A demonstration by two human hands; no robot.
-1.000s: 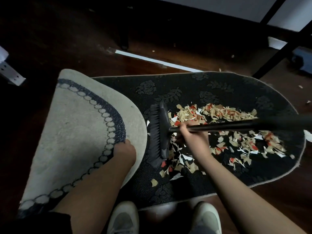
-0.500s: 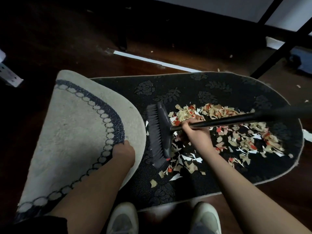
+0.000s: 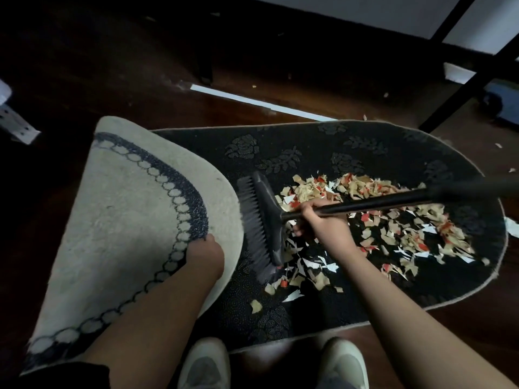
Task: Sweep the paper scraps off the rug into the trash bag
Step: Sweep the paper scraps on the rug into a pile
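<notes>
A black oval rug (image 3: 323, 147) lies on the dark floor, its left end folded over so the pale underside (image 3: 126, 220) faces up. My left hand (image 3: 205, 255) grips the folded edge and holds it up. Tan, red and white paper scraps (image 3: 393, 228) cover the middle and right of the rug. My right hand (image 3: 323, 223) grips the black broom handle (image 3: 393, 197) low, near the head. The broom head (image 3: 261, 223) rests with its bristles against the fold, scraps lying to its right. No trash bag is in view.
My two light shoes (image 3: 202, 366) stand at the rug's near edge. Black metal frame legs (image 3: 463, 88) cross the upper right. A white strip (image 3: 261, 102) lies on the floor behind the rug, a white perforated bracket (image 3: 16, 127) at far left. Stray scraps dot the floor at right.
The broom head has slid left, toward the folded edge of the rug, and my right hand has moved with it. My left hand has kept its grip on the fold.
</notes>
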